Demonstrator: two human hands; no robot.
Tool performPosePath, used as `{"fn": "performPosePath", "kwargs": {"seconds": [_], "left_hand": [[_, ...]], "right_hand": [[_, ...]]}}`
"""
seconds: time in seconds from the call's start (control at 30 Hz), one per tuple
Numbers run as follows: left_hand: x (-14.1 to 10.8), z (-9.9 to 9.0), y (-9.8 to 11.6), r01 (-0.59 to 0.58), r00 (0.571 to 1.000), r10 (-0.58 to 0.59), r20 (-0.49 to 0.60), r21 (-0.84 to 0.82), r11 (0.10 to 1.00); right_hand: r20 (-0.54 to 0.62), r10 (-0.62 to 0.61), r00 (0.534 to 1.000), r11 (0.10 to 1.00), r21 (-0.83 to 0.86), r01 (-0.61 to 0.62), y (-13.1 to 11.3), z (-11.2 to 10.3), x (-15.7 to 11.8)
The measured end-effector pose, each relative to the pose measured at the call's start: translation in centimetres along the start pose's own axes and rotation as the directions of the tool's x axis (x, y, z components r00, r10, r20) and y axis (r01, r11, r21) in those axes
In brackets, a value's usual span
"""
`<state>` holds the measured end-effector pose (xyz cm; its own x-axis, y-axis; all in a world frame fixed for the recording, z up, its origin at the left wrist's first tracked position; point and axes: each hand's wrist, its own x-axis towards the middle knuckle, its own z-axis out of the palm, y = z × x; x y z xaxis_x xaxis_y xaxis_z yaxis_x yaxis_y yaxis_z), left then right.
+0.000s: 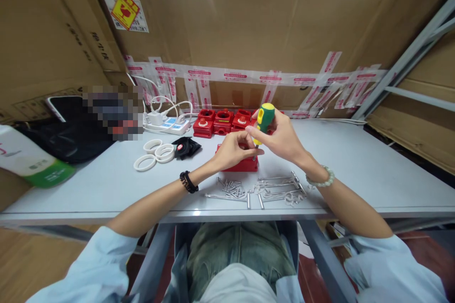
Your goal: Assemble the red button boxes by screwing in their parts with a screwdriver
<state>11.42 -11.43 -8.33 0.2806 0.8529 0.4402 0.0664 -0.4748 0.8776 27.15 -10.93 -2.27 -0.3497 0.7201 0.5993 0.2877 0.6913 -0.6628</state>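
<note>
My right hand is closed around a green and yellow screwdriver, which stands nearly upright with its tip down at the right end of a red box. My left hand rests over that box, its fingers curled by the screwdriver's lower end. Whether those fingers pinch a screw or only steady the box is hidden. Several screws lie in a pile in front of the box. Beside them are metal T-shaped rods with small white pieces among them.
More red boxes stand in a row behind my hands. To the left are white rings, a black plastic packet and a white power strip with cables. A tissue pack sits at far left. Cardboard walls the back.
</note>
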Motion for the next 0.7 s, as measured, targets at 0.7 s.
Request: {"fn": "performPosePath", "kwargs": {"seconds": [0.7], "left_hand": [[-0.11,-0.98,0.86,-0.010,0.978,-0.015,0.210,0.118,0.993]], "right_hand": [[0.009,-0.018,1.000,1.000,-0.014,0.019,0.08,-0.20,-0.13]]}}
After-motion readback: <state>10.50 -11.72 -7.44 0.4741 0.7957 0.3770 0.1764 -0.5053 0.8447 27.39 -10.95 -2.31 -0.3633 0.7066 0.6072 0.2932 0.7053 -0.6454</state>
